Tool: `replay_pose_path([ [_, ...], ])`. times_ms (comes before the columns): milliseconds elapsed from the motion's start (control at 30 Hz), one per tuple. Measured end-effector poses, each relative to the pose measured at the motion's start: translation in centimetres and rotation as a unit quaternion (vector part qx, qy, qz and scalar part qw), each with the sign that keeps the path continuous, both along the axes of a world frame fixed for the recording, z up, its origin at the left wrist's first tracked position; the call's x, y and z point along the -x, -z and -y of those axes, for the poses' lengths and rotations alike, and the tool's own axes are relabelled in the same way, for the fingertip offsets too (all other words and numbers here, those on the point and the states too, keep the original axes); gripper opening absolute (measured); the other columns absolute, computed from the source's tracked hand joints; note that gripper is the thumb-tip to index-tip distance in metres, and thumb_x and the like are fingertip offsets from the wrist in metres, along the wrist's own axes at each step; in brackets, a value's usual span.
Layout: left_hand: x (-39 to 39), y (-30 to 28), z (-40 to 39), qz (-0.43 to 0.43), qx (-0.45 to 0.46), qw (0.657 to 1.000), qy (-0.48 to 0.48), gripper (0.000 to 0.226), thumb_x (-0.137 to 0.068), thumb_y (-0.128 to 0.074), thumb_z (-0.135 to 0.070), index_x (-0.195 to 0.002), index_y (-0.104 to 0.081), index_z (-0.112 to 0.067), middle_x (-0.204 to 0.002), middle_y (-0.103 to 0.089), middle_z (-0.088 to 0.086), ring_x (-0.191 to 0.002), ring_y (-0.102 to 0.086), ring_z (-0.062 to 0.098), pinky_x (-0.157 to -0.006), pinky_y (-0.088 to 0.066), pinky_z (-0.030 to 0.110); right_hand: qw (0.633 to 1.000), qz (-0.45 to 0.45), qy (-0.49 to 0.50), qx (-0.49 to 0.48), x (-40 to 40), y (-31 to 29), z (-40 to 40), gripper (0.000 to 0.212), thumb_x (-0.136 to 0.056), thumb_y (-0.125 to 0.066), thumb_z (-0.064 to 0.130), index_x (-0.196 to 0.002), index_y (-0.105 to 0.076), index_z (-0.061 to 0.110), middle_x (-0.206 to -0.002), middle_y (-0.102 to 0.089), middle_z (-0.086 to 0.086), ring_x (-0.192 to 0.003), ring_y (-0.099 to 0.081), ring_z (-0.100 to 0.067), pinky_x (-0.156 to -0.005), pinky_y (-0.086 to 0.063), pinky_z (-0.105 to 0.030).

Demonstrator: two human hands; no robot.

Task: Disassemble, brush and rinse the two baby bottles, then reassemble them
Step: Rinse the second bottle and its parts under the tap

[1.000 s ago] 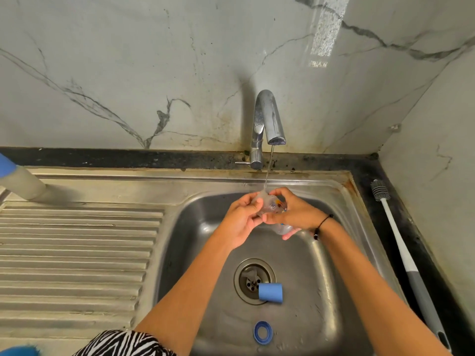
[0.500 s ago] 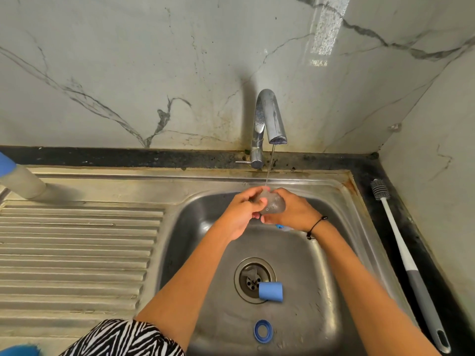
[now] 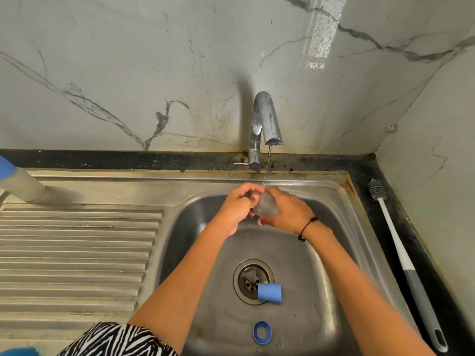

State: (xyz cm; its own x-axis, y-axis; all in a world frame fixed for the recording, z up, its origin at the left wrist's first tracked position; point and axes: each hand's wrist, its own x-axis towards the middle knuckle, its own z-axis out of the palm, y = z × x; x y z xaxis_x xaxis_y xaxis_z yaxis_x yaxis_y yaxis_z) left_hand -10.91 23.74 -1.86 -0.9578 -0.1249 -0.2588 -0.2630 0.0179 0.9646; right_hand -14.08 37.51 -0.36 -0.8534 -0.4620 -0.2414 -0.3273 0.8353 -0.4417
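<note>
A clear baby bottle (image 3: 264,206) is held under a thin stream from the tap (image 3: 266,122), over the back of the sink basin (image 3: 334,253). My right hand (image 3: 285,211) grips its body, and my left hand (image 3: 237,205) curls round its left end. Most of the bottle is hidden by my fingers. A blue cap (image 3: 269,292) lies on its side beside the drain (image 3: 253,280). Near the basin's front lies a blue screw ring (image 3: 262,332). A second bottle (image 3: 18,182) with a blue top stands at the far left on the draining board.
A white and grey bottle brush (image 3: 401,258) lies on the black counter right of the sink. The ribbed draining board (image 3: 77,253) fills the left. A blue thing (image 3: 18,352) shows at the bottom left corner. Marble walls close the back and right.
Both hands have lifted the bottle a little toward the tap and turned it. The cap and the ring have not moved.
</note>
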Motion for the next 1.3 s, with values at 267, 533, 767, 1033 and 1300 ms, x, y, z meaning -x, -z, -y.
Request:
replay_pose_path([
  [267, -0.6, 0.9, 0.5, 0.080, 0.023, 0.995, -0.056, 0.024, -0.093, -0.054, -0.039, -0.093, -0.056, -0.015, -0.080, -0.059, 0.002, -0.063, -0.055, 0.012, -0.058, -0.048, 0.024, 0.998, -0.035, 0.023, 0.043, 0.1, 1.9, 0.7, 0.074, -0.074, -0.076, 0.035, -0.135, -0.037, 0.015, -0.131, -0.048, -0.009, -0.116, -0.050, -0.027, -0.091, -0.044, -0.034],
  [533, -0.7, 1.2, 0.8, 0.104, -0.012, 0.993, -0.061, 0.025, -0.093, -0.058, -0.032, -0.094, -0.055, -0.007, -0.080, -0.060, 0.008, -0.062, -0.056, 0.015, -0.061, -0.051, 0.024, 0.994, -0.100, -0.038, 0.014, 0.2, 2.5, 1.0, 0.074, -0.078, -0.072, 0.032, -0.139, -0.034, 0.014, -0.130, -0.046, -0.009, -0.117, -0.044, -0.028, -0.098, -0.036, -0.032],
  [767, -2.2, 1.6, 1.6, 0.039, -0.164, 0.985, -0.030, 0.025, -0.093, -0.057, -0.010, -0.115, -0.053, -0.021, -0.120, -0.058, 0.007, -0.105, -0.062, 0.025, -0.091, -0.051, 0.035, 0.992, 0.036, 0.008, 0.120, 1.3, 2.5, 1.0, 0.061, -0.070, -0.080, 0.026, -0.121, -0.049, 0.016, -0.118, -0.048, -0.005, -0.101, -0.049, -0.018, -0.081, -0.042, -0.025],
  [1033, -1.3, 0.6, 1.3, 0.016, -0.082, 0.993, -0.086, 0.014, -0.091, -0.059, -0.008, -0.096, -0.058, -0.021, -0.100, -0.061, 0.012, -0.081, -0.061, 0.022, -0.072, -0.052, 0.034, 0.980, 0.061, 0.048, 0.185, 0.6, 1.8, 2.0, 0.065, -0.071, -0.078, 0.013, -0.128, -0.047, 0.017, -0.128, -0.044, -0.009, -0.110, -0.050, -0.022, -0.092, -0.047, -0.031],
  [1300, -2.6, 1.0, 2.2, -0.044, -0.292, 0.953, -0.063, 0.031, -0.088, -0.042, 0.013, -0.093, -0.057, -0.012, -0.097, -0.061, 0.008, -0.088, -0.062, 0.022, -0.081, -0.053, 0.031, 0.786, 0.382, 0.135, 0.466, 0.9, 0.6, 0.2, 0.049, -0.076, -0.066, -0.013, -0.111, -0.058, 0.020, -0.112, -0.059, -0.009, -0.088, -0.067, -0.023, -0.078, -0.058, -0.038],
])
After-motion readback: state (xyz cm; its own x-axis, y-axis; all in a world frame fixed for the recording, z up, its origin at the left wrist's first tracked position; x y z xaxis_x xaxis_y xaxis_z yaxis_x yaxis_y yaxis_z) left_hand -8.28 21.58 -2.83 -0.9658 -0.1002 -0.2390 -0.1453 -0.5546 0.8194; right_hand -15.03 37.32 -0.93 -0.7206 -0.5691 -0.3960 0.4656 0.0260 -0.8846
